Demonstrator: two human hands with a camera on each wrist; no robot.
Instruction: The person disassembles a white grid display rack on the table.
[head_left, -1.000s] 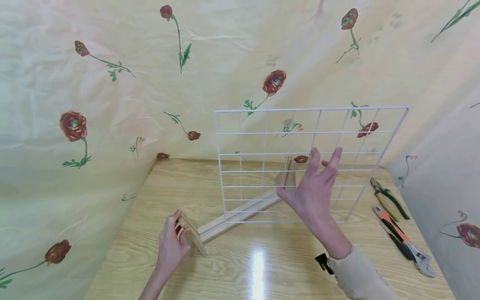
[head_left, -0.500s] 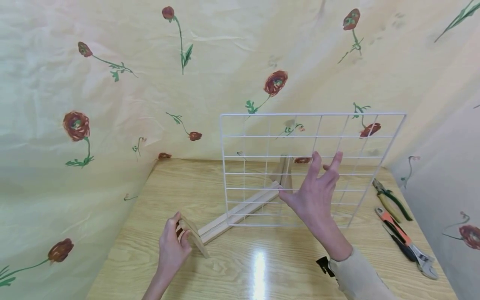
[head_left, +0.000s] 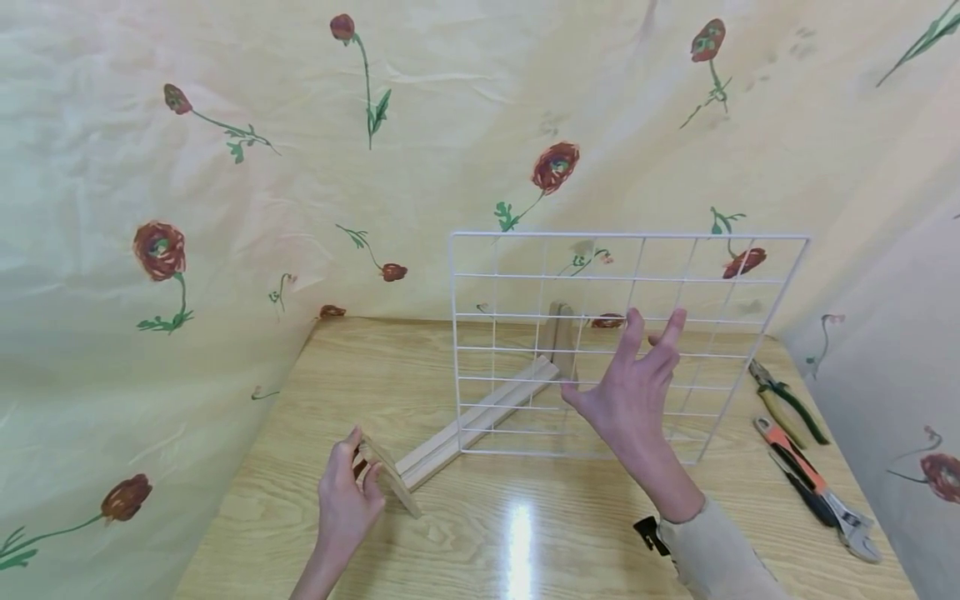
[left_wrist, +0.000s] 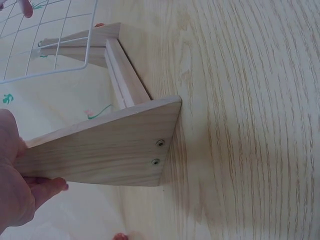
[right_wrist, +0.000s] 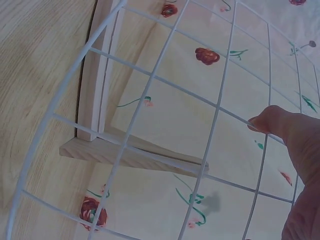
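My left hand (head_left: pixel 348 492) grips the near end board (left_wrist: pixel 110 150) of a pale wooden stand, thumb on one face and fingers on the other. Two screw heads (left_wrist: pixel 160 143) show on that board. A grooved wooden bar (head_left: pixel 480 421) runs from it to a second end board (head_left: pixel 564 333), seen through the wires. My right hand (head_left: pixel 633 392) holds a white wire grid panel (head_left: pixel 540 316) upright, its fingers spread over the wires. In the right wrist view the thumb (right_wrist: pixel 272 120) presses a wire. The grid stands in front of the stand's far half, apart from my left hand.
Along the table's right side lie pliers (head_left: pixel 767 385) with green and yellow handles. Below them are an adjustable wrench (head_left: pixel 853 527) with an orange handle and a thin tool with a black handle (head_left: pixel 813 502). Flower-patterned cloth (head_left: pixel 450 125) covers the walls around the wooden table (head_left: pixel 360 367).
The wire grid has come down a little in my right hand. The stand's far end has swung slightly left and its far board stands more clearly behind the wires. My left hand keeps its hold.
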